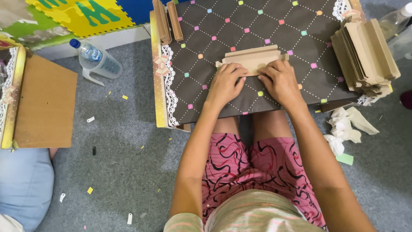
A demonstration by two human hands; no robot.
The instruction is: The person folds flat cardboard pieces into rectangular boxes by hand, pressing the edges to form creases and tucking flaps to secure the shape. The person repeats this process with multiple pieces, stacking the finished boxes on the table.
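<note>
From the head camera I look down on a dark worktop (pixel 274 25) patterned with dotted diamonds and small coloured squares, edged in white lace. A tall stack of folded brown paper pieces (pixel 365 53) sits at its right edge, and two narrow brown bundles (pixel 167 19) stand at the top left corner. On the grey floor to the left, a clear measuring jug (pixel 105 66) holds a blue-capped plastic bottle (pixel 88 50). Crumpled white paper (pixel 343 129) lies on the floor at right. My left hand (pixel 225 83) and right hand (pixel 279 79) lie side by side, fingers bent and pressing down on the near edge of a flat folded brown paper piece (pixel 253 58), which rests mid-worktop just beyond my fingertips.
</note>
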